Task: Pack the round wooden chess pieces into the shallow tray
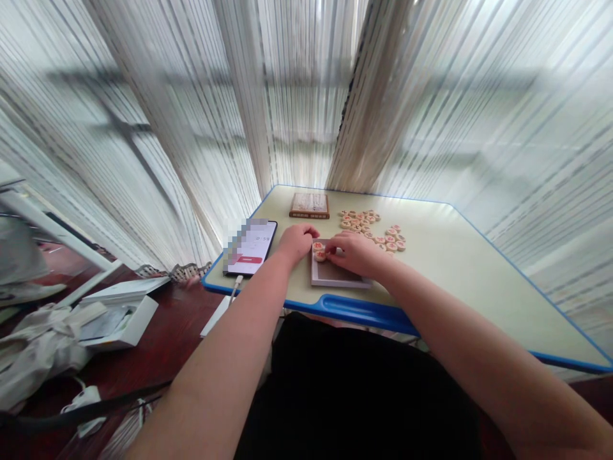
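A shallow box (342,282) with a brown inside and pale walls lies near the table's front edge. Two round wooden Chinese chess pieces with red characters sit in its left end: a rear piece (317,245) and a front piece (320,255). My right hand (357,251) reaches over the box from the right, thumb and fingertips pinched at the front piece. At the box's far left corner, my left hand (297,241) has its fingers curled around the edge; its thumb is hidden. Behind my right hand lie several loose chess pieces (357,222), partly covered by it.
A brown patterned box lid (310,206) lies toward the back of the table (445,268). Left of my left arm is a phone (251,246) with a white cable (235,289). A blue raised rim (364,310) edges the front. An opened white box (119,322) stands on the floor.
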The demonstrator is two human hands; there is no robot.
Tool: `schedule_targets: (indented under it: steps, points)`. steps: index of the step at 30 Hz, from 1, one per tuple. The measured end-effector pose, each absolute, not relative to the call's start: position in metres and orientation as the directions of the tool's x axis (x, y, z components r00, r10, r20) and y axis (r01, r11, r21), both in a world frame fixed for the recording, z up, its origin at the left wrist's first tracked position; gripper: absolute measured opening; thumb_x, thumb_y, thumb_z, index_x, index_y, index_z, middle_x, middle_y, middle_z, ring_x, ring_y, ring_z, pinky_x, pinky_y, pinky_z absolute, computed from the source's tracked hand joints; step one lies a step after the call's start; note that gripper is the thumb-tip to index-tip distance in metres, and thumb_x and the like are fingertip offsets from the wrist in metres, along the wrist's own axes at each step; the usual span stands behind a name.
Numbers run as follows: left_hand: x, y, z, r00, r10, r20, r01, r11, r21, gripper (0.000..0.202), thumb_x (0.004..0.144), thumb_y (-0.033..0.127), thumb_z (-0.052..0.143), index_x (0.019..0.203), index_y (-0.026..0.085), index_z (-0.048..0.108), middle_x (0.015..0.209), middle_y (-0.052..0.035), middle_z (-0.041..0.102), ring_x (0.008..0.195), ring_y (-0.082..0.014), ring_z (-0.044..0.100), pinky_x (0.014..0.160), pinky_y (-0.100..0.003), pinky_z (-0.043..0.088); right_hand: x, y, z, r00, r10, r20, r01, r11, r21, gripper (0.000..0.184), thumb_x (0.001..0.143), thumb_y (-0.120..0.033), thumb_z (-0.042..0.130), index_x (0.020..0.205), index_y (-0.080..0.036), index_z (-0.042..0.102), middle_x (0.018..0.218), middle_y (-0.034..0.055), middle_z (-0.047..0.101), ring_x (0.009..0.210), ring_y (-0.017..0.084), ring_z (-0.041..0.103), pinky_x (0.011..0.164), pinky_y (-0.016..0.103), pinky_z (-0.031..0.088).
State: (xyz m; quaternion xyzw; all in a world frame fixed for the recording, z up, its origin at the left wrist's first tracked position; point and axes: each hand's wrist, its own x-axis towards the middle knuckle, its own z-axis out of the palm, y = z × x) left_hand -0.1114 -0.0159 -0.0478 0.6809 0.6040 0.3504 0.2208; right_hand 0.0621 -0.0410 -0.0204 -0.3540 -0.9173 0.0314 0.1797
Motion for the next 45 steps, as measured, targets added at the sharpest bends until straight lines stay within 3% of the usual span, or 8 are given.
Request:
schedule_targets:
  steps: [7, 18, 25, 37, 41, 45]
  points:
    - [-0.1119, -0.0162, -0.0475, 0.035, 0.976, 0.216, 0.671, -0.183, 0.719, 0.029, 0.067, 0.009, 0.045, 0.078, 0.015, 0.071, 0.081, -0.0042, 0.071, 0.08, -0.0163, 0.061, 0.077, -0.026, 0.047, 0.0607, -0.0346, -0.0234, -0.653, 0.675, 0.343, 0.668, 0.727, -0.16, 0.016, 0.076, -0.023, 0.064, 0.089, -0.016, 0.07, 0.078, 0.0063, 0.066, 0.077, 0.019, 0.053, 0.074, 0.029, 0.039]
    - [-0.1126, -0.0159, -0.0484, 0.028, 0.977, 0.209, 0.661, -0.175, 0.729, 0.029, 0.067, 0.009, 0.045, 0.079, 0.016, 0.071, 0.082, -0.0037, 0.071, 0.081, -0.0162, 0.061, 0.078, -0.026, 0.047, 0.059, -0.0377, -0.0237, -0.687, 0.642, 0.339, 0.646, 0.754, -0.119, 0.015, 0.079, -0.019, 0.059, 0.081, -0.02, 0.073, 0.07, 0.0054, 0.064, 0.073, 0.018, 0.051, 0.073, 0.029, 0.038]
    - [-0.1122, -0.0181, -0.0463, 0.029, 0.975, 0.222, 0.664, -0.185, 0.725, 0.028, 0.068, 0.009, 0.045, 0.077, 0.015, 0.071, 0.081, -0.0044, 0.071, 0.081, -0.0165, 0.061, 0.079, -0.027, 0.047, 0.0599, -0.0342, -0.0229, -0.673, 0.65, 0.353, 0.649, 0.748, -0.141, 0.023, 0.081, -0.019, 0.058, 0.099, -0.021, 0.073, 0.082, 0.0069, 0.066, 0.08, 0.019, 0.053, 0.076, 0.03, 0.039]
    - [-0.1113, -0.0179, -0.0443, 0.023, 0.977, 0.212, 0.72, -0.163, 0.675, 0.027, 0.071, 0.013, 0.047, 0.078, 0.017, 0.072, 0.083, -0.0047, 0.072, 0.082, -0.0175, 0.062, 0.078, -0.027, 0.047, 0.0554, -0.0377, -0.0217, -0.657, 0.691, 0.301, 0.699, 0.708, -0.099, 0.023, 0.081, -0.022, 0.056, 0.095, -0.022, 0.074, 0.085, 0.0062, 0.069, 0.081, 0.02, 0.058, 0.074, 0.029, 0.041]
    - [-0.1119, -0.0176, -0.0459, 0.033, 0.975, 0.22, 0.71, -0.178, 0.682, 0.027, 0.071, 0.013, 0.046, 0.079, 0.016, 0.072, 0.083, -0.0054, 0.072, 0.081, -0.0178, 0.062, 0.077, -0.027, 0.047, 0.0529, -0.0404, -0.0216, -0.655, 0.692, 0.304, 0.696, 0.709, -0.112, 0.021, 0.08, -0.02, 0.058, 0.094, -0.022, 0.074, 0.083, 0.0062, 0.069, 0.08, 0.019, 0.059, 0.071, 0.028, 0.04]
    - [-0.1116, -0.0175, -0.046, 0.027, 0.975, 0.22, 0.688, -0.178, 0.704, 0.026, 0.071, 0.014, 0.047, 0.078, 0.016, 0.072, 0.083, -0.0047, 0.072, 0.08, -0.0173, 0.062, 0.076, -0.027, 0.047, 0.0592, -0.0326, -0.0149, -0.604, 0.706, 0.37, 0.679, 0.699, -0.225, 0.02, 0.081, -0.023, 0.058, 0.094, -0.02, 0.074, 0.082, 0.0062, 0.069, 0.076, 0.016, 0.06, 0.07, 0.026, 0.042]
